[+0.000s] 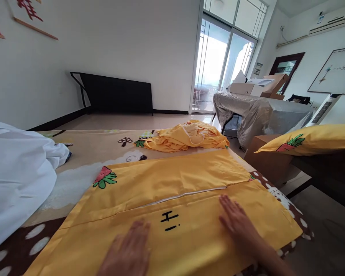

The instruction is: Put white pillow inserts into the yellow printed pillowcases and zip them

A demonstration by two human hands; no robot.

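A yellow pillowcase [166,184] lies flat on the bed, printed with a strawberry and the letters "Hi", a white zipper line running across its middle. My left hand [129,251] rests palm down on its near part, fingers together and flat. My right hand [237,222] presses flat on the cloth further right, just below the zipper line's end. Neither hand holds anything.
A crumpled yellow cloth [186,136] lies at the bed's far side. White bedding [14,180] is piled at the left. A filled yellow pillow [313,140] sits on a stand at right. A covered table [258,111] with boxes stands near the glass door.
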